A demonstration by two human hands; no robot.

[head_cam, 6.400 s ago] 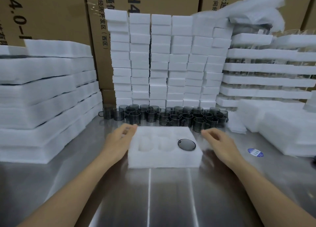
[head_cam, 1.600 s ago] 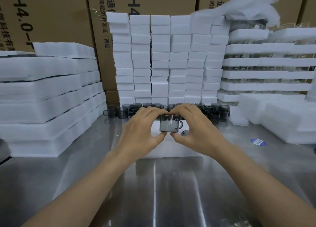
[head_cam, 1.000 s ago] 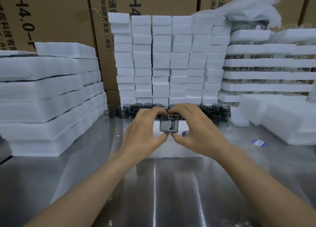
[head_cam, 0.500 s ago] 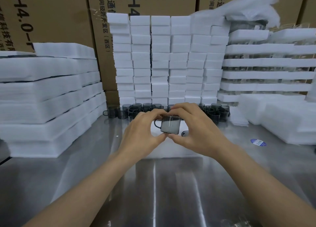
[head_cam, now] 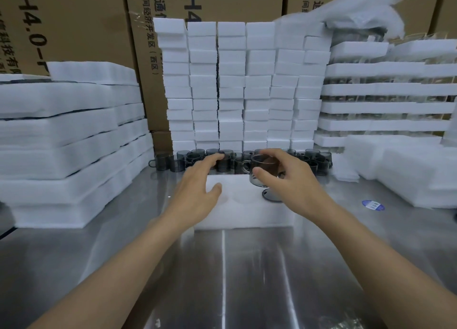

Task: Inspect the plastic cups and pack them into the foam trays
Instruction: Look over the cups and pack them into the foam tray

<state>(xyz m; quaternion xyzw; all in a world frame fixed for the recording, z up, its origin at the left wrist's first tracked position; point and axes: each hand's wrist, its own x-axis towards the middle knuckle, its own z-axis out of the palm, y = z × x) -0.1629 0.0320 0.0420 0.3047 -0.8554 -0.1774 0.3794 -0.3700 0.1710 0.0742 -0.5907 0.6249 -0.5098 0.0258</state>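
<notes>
A white foam tray [head_cam: 247, 212] with round pockets lies on the steel table in front of me. A dark cup rim [head_cam: 270, 195] shows in its right pocket. My right hand [head_cam: 289, 180] holds a smoky grey cup with a handle [head_cam: 262, 170] just above the tray's right part. My left hand [head_cam: 197, 187] is off the cup, fingers spread, its fingertips at the row of several grey cups [head_cam: 222, 159] standing behind the tray.
Tall stacks of white foam blocks [head_cam: 232, 86] rise behind the cups. Piles of foam trays stand at left [head_cam: 69, 140] and right [head_cam: 385, 101]. Cardboard boxes form the back wall. A blue sticker [head_cam: 373, 205] lies on the table [head_cam: 222, 279].
Both hands held the cup and turned it. Now my left hand has let go and moved left toward the cup row; my right hand has lowered the cup over the tray.
</notes>
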